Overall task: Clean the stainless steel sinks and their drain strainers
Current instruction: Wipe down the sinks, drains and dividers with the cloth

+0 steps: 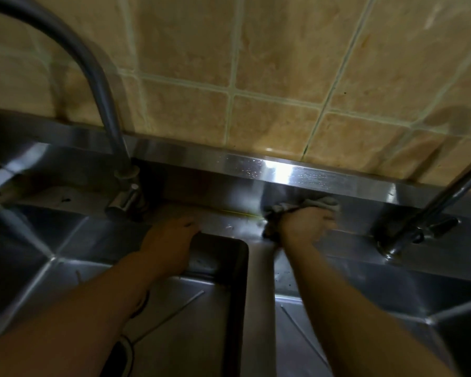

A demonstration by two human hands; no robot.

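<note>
Two sinks in shot, and I'm on the strip of steel between and behind them. My right hand has its fingers bunched tight round a grey cloth, pressing it onto the back ledge right where it meets the steel upstand under the tiled wall. My left hand lies flat, fingers fairly straight and holding nothing, resting on the rear rim of the left sink near the base of the left faucet. The right sink sits below the cloth hand, with the right faucet just beside it to the right. Can't see either drain strainer from this angle, so no idea what state they're in.

My take on doing this bit well: keep the cloth folded so a flat pad meets the metal, and run it along the grain of the steel rather than in circles, otherwise you get smears. The corner where ledge meets upstand is where gunk hides, so I'd push a fingertip through the cloth into that crease. There are specks on the divider too, worth a pass. Using the left hand as a brace seems sensible since I'm leaning over. Around the faucet bases I'd wrap the cloth and twist. It's dim and a bit blurry here, so I'd go by feel.
</note>
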